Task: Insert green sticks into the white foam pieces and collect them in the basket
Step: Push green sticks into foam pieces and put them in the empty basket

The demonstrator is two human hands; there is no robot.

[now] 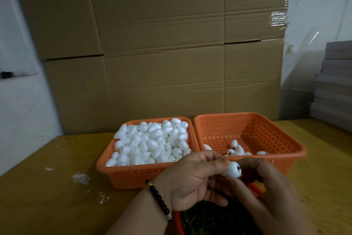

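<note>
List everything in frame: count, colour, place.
left basket: one, orange, on table, heaped with foam
loose foam: many, white, in left basket
right basket: one, orange, beside left basket
finished foam: several, white, in right basket
held foam: one, white, in both hands
stick: one, green, at held foam
stick bowl: one, orange, bottom edge, holds green sticks
crumbs: scattered, white, table left
table: one, wooden
cartons: stacked, brown, behind
bracelet: one, black, left wrist
left hand: grips foam
right hand: pinches stick

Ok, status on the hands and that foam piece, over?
Left hand pinching foam piece. Right hand pushing green stick into it. Right basket close behind, few finished pieces inside. Nothing in the way.
</note>
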